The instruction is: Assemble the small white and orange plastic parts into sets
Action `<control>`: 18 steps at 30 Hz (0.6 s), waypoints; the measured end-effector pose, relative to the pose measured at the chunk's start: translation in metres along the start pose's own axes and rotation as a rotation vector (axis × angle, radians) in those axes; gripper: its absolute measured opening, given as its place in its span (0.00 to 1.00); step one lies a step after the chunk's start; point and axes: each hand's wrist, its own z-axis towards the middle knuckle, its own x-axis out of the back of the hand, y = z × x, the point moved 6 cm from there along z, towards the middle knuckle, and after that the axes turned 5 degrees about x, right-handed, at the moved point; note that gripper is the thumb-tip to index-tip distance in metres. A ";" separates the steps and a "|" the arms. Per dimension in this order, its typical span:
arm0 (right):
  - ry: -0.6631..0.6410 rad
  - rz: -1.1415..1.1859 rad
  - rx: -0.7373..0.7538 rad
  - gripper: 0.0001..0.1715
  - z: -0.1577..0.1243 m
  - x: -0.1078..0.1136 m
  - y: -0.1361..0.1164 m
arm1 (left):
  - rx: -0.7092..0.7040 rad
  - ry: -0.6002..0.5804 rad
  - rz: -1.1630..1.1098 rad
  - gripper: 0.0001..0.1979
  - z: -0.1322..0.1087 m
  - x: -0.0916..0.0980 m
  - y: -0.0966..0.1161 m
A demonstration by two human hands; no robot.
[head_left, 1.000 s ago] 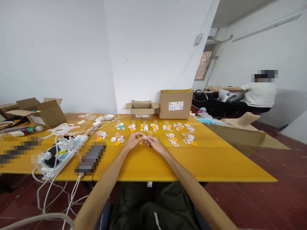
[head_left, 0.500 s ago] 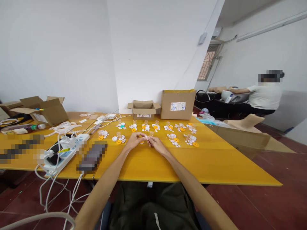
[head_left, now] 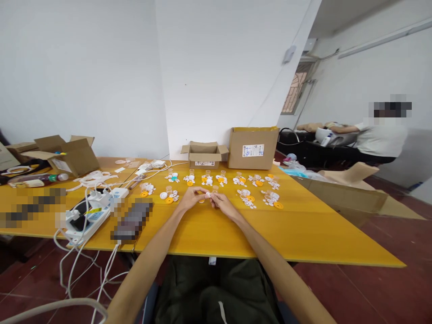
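Between my two hands, over the middle of the yellow table (head_left: 216, 234), is a small white plastic piece (head_left: 208, 195); its exact kind is too small to make out. My left hand (head_left: 193, 199) pinches it from the left, thumb and forefinger closed. From the other side, the fingertips of my right hand (head_left: 221, 202) close on it too. A clear cup (head_left: 215, 189) stands just behind my hands. Beside my left hand lies a group of white discs and an orange ring (head_left: 169, 200). To the right is another group with an orange ring (head_left: 250, 198).
Several similar part groups with clear cups line the back. Behind them stand an open carton (head_left: 204, 155) and a closed carton (head_left: 254, 148). A power strip (head_left: 97, 216) with cables and a phone (head_left: 133, 220) lie left. A person (head_left: 383, 137) sits far right.
The view has shifted slightly, so everything appears a little further right. Both hands keep hold of the small white piece, with only slight finger movement.
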 end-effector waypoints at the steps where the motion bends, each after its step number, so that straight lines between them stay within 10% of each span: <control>1: -0.004 0.002 -0.001 0.32 0.000 0.000 -0.001 | -0.003 0.001 -0.002 0.14 0.000 0.000 0.000; 18: 0.015 -0.002 0.003 0.31 -0.001 0.001 -0.002 | 0.010 0.009 -0.011 0.13 0.000 0.000 0.003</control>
